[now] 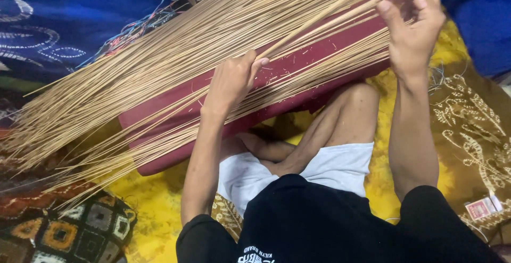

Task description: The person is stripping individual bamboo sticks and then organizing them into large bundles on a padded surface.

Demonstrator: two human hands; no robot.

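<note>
A large fan of thin tan sticks (159, 66) lies across a dark red cushion (298, 82) resting over my crossed legs. My left hand (231, 79) is closed on one end of a small bunch of sticks (319, 23) near the cushion's middle. My right hand (412, 21) pinches the same bunch further along, at the upper right, fingers curled around it. The bunch runs straight between both hands, lifted slightly above the rest.
A yellow patterned cloth (154, 204) covers the floor. A crocheted square-patterned piece (74, 231) lies at lower left, blue patterned fabric (58, 23) at upper left, tangled coloured threads (133, 29) behind the sticks, and a small red box (481, 207) at lower right.
</note>
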